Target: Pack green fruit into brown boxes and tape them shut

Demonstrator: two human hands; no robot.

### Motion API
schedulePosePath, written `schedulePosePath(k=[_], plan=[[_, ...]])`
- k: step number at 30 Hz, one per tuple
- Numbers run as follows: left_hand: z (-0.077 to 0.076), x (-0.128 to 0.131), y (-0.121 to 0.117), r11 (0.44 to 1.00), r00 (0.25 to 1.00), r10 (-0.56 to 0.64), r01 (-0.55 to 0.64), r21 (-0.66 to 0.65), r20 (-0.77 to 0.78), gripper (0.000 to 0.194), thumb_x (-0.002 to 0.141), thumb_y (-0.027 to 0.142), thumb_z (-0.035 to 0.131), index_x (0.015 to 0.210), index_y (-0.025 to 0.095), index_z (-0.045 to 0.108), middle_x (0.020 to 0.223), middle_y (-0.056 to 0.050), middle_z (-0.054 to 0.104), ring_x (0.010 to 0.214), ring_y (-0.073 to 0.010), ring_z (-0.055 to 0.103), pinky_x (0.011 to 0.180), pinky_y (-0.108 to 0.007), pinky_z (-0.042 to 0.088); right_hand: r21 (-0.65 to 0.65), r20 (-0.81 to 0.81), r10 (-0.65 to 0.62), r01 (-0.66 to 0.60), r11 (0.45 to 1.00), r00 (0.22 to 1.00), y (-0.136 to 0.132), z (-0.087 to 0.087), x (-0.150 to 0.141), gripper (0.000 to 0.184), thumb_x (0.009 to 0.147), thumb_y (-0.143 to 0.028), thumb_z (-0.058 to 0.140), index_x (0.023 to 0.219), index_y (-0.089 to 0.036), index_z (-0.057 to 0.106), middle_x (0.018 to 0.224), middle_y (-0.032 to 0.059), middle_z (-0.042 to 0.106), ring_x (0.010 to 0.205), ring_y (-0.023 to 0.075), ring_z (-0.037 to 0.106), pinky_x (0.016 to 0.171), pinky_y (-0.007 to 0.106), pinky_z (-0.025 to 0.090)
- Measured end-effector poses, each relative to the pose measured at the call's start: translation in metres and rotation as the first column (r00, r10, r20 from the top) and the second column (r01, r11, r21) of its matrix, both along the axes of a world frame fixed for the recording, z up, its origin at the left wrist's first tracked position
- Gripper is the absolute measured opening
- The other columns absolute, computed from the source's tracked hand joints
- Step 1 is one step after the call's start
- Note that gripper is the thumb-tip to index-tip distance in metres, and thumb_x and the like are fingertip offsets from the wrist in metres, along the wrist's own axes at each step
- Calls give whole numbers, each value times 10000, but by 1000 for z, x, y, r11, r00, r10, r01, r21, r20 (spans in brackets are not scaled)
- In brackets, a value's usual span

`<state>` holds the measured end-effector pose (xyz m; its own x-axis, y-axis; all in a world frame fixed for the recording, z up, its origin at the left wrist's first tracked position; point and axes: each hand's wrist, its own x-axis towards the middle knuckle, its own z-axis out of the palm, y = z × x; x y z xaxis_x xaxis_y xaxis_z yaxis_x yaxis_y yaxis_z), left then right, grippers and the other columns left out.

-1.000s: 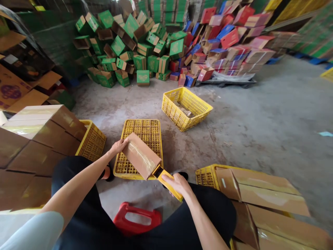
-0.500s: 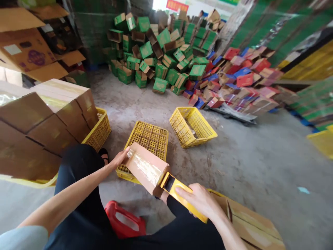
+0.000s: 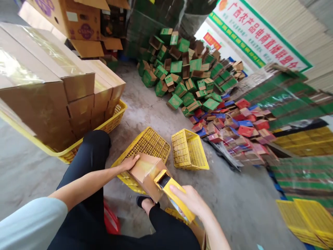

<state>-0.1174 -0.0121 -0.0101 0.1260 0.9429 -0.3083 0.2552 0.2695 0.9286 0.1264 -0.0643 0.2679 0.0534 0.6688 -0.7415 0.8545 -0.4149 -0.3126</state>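
A small brown cardboard box (image 3: 146, 167) rests over an upturned yellow plastic crate (image 3: 155, 141). My left hand (image 3: 129, 162) grips the box by its far left side, thumb along the upper edge. In my right hand (image 3: 191, 198) is a yellow tape dispenser (image 3: 179, 204), my fingers wrapped round its body. The dispenser's head touches the box's near right end, where a shiny band of tape shows. The underside of the box is hidden.
Taped cardboard boxes (image 3: 49, 100) fill a large yellow crate (image 3: 60, 152) at left. Another yellow crate (image 3: 179, 149) stands ahead. Behind lie piles of green cartons (image 3: 174, 101) and red and blue cartons (image 3: 245, 130). A red plastic object (image 3: 111, 218) is by my leg.
The view has tilted and swung. The box has turned, so its long taped strip no longer faces me. My left hand has shifted along with it; the dispenser stays against the box's end.
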Motion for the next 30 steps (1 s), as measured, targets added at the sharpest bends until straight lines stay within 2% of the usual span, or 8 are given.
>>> schedulePosePath(k=[4, 5, 7, 9, 11, 17, 26, 30], plan=[[51, -17, 8, 967, 996, -34, 13, 256, 80, 766, 1054, 682, 213, 1589, 189, 454, 1650, -77, 408, 1550, -273, 348, 1288, -417, 282, 2, -118, -9, 10, 1000, 993, 22, -12, -10, 576, 880, -738, 575, 683, -200, 639, 512, 34, 648, 438, 167, 605, 437, 240, 485], [66, -21, 8, 896, 988, -127, 75, 437, 91, 718, 1079, 623, 226, 1605, 176, 425, 1670, -84, 369, 1561, -273, 325, 1294, -429, 272, 5, -132, -20, 21, 1000, 991, 28, -14, -12, 568, 875, -736, 587, 703, -198, 644, 514, 31, 646, 444, 171, 609, 436, 246, 492], [90, -28, 7, 674, 957, -289, 224, 704, -28, 628, 1110, 531, 239, 1622, 200, 394, 1698, -70, 316, 1588, -263, 253, 1311, -446, 235, 20, -140, -39, 42, 999, 989, 41, -18, -15, 552, 880, -726, 599, 741, -194, 648, 522, 31, 650, 459, 180, 622, 444, 258, 511], [104, -29, 9, 470, 911, -358, 367, 803, -207, 613, 1118, 497, 288, 1633, 171, 361, 1693, -102, 326, 1598, -268, 221, 1322, -446, 203, 35, -122, -56, 60, 998, 991, 51, -21, -15, 544, 903, -708, 590, 755, -188, 645, 519, 38, 648, 458, 178, 621, 451, 261, 517], [105, -23, 15, 355, 873, -355, 457, 815, -335, 697, 1102, 542, 356, 1639, 100, 316, 1659, -178, 373, 1589, -293, 248, 1322, -445, 197, 40, -118, -66, 71, 997, 991, 57, -23, -12, 542, 931, -685, 573, 754, -178, 643, 518, 44, 645, 450, 167, 609, 453, 255, 511], [90, -6, 43, 230, 809, -300, 576, 784, -506, 912, 1016, 708, 456, 1623, 43, 310, 1616, -252, 408, 1558, -342, 319, 1306, -466, 208, 25, -240, -144, 155, 988, 960, 48, -36, 4, 521, 955, -665, 547, 782, -179, 625, 525, 27, 633, 464, 153, 600, 473, 250, 515], [115, 7, 50, 51, 689, -337, 694, 718, -642, 1212, 815, 838, 640, 1593, -41, 340, 1615, -300, 373, 1542, -392, 331, 1307, -462, 217, 46, -348, -172, 200, 979, 922, 31, -53, 26, 639, 770, -839, 636, 761, -201, 590, 522, 9, 632, 474, 158, 607, 492, 259, 524], [111, 5, 47, 41, 675, -397, 691, 722, -623, 1178, 860, 848, 568, 1621, -6, 291, 1660, -280, 297, 1565, -383, 281, 1304, -503, 200, 42, -384, -161, 191, 981, 909, 22, -59, 32, 681, 734, -880, 624, 784, -202, 595, 522, 15, 648, 485, 172, 623, 508, 279, 539]])
